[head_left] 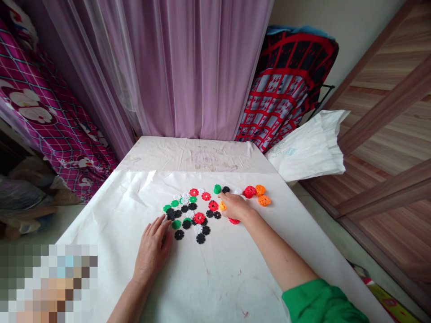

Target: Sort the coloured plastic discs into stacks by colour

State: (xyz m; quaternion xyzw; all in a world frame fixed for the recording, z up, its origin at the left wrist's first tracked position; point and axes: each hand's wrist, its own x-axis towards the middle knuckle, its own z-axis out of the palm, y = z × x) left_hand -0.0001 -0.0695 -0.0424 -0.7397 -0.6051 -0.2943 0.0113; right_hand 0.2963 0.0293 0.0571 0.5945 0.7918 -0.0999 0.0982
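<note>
Many small notched discs lie scattered mid-table, among them a black disc [179, 234], a green disc [176, 224] and a red disc [199, 218]. My left hand [154, 244] rests on the table at their left side, fingers extended, fingertips next to a dark disc [171, 214]. My right hand [234, 205] reaches over the right part of the spread. Its fingers are bent down near a yellow piece [222, 206] and the green stack [217, 189]; whether it holds anything is hidden. Red [249, 192] and orange pieces [264, 201] sit beyond it to the right.
The table [111, 251] has a white cover. A white bag [308, 148] hangs over its right back corner. Purple curtains [198, 67] stand behind, with patterned cloth [47, 103] at the left and a wooden door [387, 112] at the right.
</note>
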